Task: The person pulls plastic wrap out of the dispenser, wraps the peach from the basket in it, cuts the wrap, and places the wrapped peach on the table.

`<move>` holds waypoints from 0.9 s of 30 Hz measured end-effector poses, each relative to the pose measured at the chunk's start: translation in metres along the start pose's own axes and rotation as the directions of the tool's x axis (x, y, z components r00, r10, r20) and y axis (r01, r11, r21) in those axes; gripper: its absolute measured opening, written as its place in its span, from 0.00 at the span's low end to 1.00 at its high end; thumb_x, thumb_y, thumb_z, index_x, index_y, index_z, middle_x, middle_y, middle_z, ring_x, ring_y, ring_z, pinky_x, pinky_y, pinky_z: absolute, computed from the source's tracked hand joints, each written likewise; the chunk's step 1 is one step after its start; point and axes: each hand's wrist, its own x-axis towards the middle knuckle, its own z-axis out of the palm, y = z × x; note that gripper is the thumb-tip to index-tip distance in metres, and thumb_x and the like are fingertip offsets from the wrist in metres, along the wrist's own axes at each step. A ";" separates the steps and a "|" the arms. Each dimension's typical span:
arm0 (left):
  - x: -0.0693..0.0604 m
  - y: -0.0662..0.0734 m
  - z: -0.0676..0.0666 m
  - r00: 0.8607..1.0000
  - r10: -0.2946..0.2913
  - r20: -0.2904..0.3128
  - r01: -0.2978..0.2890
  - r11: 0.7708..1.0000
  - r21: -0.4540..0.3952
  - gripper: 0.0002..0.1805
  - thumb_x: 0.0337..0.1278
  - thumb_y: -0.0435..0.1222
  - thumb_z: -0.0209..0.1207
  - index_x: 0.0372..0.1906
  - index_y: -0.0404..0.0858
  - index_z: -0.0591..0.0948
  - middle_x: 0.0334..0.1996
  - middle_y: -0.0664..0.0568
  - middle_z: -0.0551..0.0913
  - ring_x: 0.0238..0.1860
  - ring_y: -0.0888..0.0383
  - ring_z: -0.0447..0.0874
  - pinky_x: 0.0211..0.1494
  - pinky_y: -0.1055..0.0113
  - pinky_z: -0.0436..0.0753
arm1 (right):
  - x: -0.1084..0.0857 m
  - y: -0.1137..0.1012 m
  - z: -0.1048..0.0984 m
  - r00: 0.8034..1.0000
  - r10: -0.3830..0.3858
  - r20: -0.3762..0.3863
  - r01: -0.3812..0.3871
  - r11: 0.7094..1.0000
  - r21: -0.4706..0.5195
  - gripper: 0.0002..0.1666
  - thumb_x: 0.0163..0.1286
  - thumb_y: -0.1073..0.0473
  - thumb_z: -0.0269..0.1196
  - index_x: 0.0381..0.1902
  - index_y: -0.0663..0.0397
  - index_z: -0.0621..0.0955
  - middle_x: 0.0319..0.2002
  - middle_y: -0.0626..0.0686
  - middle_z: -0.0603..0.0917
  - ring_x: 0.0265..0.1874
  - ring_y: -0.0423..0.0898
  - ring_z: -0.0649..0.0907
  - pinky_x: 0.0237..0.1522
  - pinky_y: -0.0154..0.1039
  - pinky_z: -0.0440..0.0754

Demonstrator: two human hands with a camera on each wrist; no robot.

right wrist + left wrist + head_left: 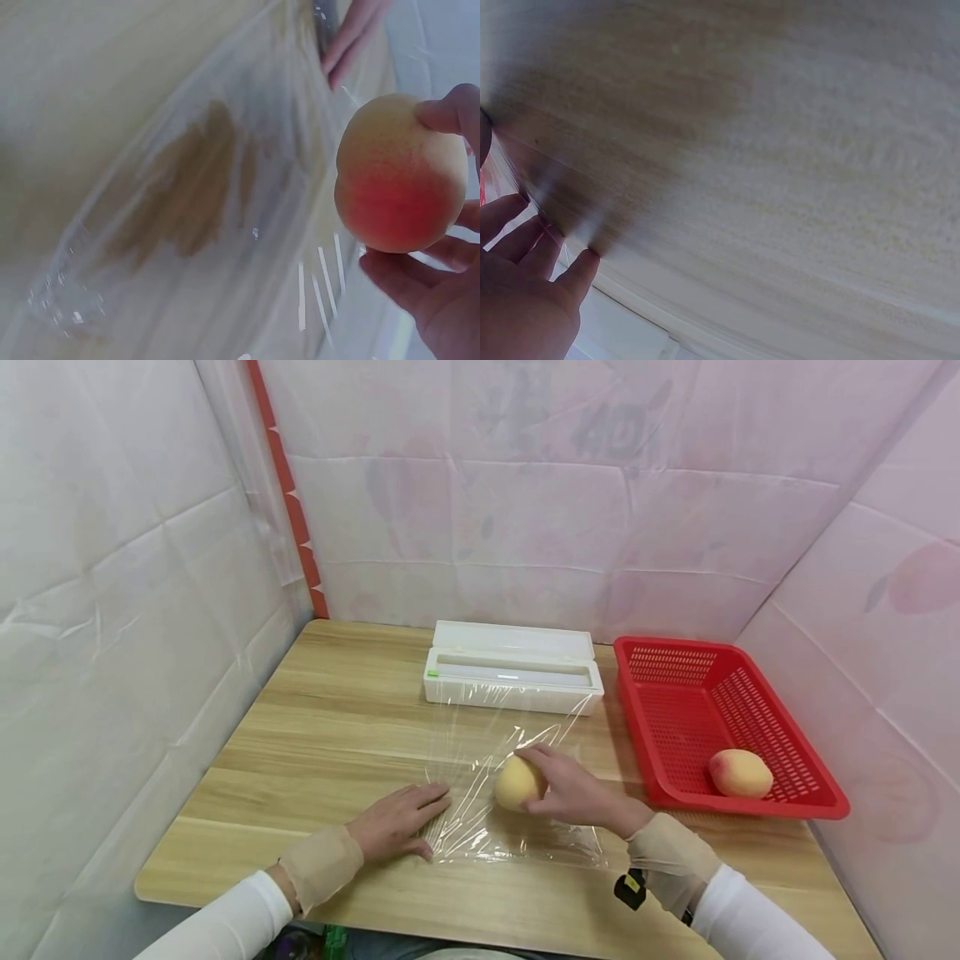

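A yellow and red peach (517,783) (401,174) is gripped between the thumb and fingers of the right hand (573,787) (442,285), over a sheet of clear plastic film (480,835) (277,247). The film runs from a white box (517,695) toward the table's front edge, wrinkled and shiny. At its left edge the left hand (397,822) (529,285) rests with spread fingers, fingertips touching the film and wood. Whether the peach touches the film cannot be told.
A red basket (645,727) stands at the right with another peach (741,773) inside. The white box has its lid (513,637) raised at the back. Pale sheets (525,527) hang behind and beside the wooden table (300,735). A black object (630,889) is at the right wrist.
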 end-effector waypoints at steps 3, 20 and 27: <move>0.000 -0.001 0.002 1.000 0.013 -0.021 -0.013 1.000 0.008 0.46 0.47 0.58 0.63 0.66 0.30 0.73 0.67 0.36 0.72 0.66 0.43 0.74 0.66 0.50 0.77 | 0.001 0.003 0.009 1.000 -0.002 0.023 0.001 0.999 0.038 0.44 0.50 0.55 0.73 0.65 0.60 0.71 0.57 0.59 0.78 0.49 0.50 0.82 0.46 0.43 0.83; 0.001 0.000 0.000 1.000 -0.002 0.014 0.002 1.000 -0.011 0.46 0.49 0.58 0.63 0.67 0.30 0.72 0.69 0.37 0.71 0.68 0.43 0.72 0.68 0.50 0.75 | 0.001 0.017 0.026 0.998 0.012 0.056 -0.016 0.997 0.080 0.41 0.52 0.53 0.73 0.63 0.58 0.72 0.52 0.53 0.81 0.47 0.45 0.81 0.48 0.42 0.82; 0.001 0.000 0.001 1.000 0.003 -0.007 -0.003 1.000 -0.021 0.47 0.46 0.58 0.64 0.66 0.29 0.72 0.67 0.36 0.72 0.67 0.42 0.73 0.66 0.50 0.76 | -0.007 0.021 0.028 0.996 0.001 0.086 -0.010 0.994 0.108 0.44 0.53 0.54 0.73 0.67 0.56 0.69 0.57 0.52 0.79 0.47 0.43 0.80 0.47 0.40 0.82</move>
